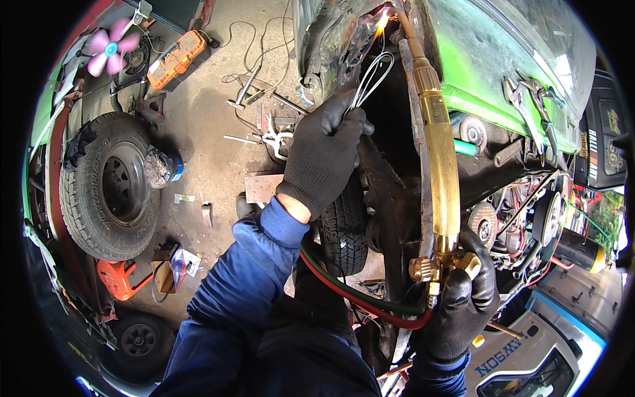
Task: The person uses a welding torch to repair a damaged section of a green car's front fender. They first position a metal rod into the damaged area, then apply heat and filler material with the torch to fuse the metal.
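My left hand [324, 153], in a black glove, is closed round a bent, looped length of thin silvery wire [372, 81]. The loops point up toward the flame. My right hand [456, 298], gloved too, grips the valve end of a long brass gas torch [442, 165], with fingers at a brass knob [468, 264]. At the torch's far end a yellow-white flame [382, 21] burns against the rusty metal of a vehicle body [344, 46]. Red and green hoses [370, 306] run from the torch's valve end past my left forearm.
A green body panel [476, 66] rises at the right, with locking pliers [522, 106] on it. Engine parts [516, 218] lie beyond my right hand. Below my left hand stands a tyre [344, 235]. On the floor are a hammer [246, 89], cables, a large wheel [112, 188] and an orange case [177, 59].
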### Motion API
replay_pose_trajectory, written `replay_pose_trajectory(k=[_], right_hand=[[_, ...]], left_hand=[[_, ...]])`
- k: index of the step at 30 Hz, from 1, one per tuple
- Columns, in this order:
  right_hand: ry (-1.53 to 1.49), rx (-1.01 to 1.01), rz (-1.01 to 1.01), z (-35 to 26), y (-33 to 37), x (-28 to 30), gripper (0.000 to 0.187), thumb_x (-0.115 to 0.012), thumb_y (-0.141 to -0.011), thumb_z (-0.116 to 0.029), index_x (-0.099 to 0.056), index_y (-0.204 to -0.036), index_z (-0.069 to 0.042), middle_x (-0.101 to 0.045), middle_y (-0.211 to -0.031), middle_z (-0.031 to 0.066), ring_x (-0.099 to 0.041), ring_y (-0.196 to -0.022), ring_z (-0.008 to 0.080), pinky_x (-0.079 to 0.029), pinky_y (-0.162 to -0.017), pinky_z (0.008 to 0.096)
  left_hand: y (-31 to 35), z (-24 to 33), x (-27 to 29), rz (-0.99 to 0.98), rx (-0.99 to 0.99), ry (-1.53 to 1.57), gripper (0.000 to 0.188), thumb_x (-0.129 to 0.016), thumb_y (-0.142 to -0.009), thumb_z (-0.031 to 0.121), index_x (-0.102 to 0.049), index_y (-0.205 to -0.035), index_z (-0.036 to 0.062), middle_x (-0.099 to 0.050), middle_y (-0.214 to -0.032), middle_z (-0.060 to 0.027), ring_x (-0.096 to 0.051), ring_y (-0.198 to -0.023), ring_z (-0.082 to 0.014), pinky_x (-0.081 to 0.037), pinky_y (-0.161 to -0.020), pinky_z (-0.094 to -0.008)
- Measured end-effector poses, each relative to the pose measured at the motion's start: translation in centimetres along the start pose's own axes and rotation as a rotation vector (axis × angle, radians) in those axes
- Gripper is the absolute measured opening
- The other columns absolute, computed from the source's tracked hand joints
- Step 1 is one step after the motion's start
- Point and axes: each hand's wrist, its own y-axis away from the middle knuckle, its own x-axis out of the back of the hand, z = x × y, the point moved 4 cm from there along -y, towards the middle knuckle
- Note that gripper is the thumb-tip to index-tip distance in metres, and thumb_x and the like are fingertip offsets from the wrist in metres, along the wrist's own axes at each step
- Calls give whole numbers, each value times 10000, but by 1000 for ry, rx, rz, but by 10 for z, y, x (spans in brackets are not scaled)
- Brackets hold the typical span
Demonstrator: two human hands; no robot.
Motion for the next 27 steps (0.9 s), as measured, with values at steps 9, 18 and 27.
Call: replay_pose_trajectory(k=[9, 18, 27], right_hand=[[45, 45, 21, -4, 0, -2, 672, -730, -1017, -510, -664, -1374, 56, -723, -1281, 157, -670, -1147, 229, -525, -1025, 416], [-8, 29, 2, 0, -1, -2, 663, -780, -977, -416, -645, -1410, 67, -714, -1345, 186, -676, -1229, 258, -512, -1102, 430], [-18, -7, 8, -1, -1, -2, 647, -786, -960, -373, -645, -1413, 67, -717, -1340, 185, -676, -1230, 258, -509, -1109, 426]], left_hand=[[2, 2, -1, 0, 27, 38, 368, -552, -1117, 138, -621, -1465, 41, -760, -975, -56, -587, -635, -56, -511, -594, -242], [0, 1, 0, -7, 21, 16, 367, -552, -1120, 148, -623, -1465, 43, -760, -964, -54, -583, -624, -54, -507, -591, -240], [-2, 2, 0, -2, 20, 14, 369, -563, -1121, 158, -633, -1470, 60, -764, -958, -52, -577, -616, -52, -504, -588, -243]])
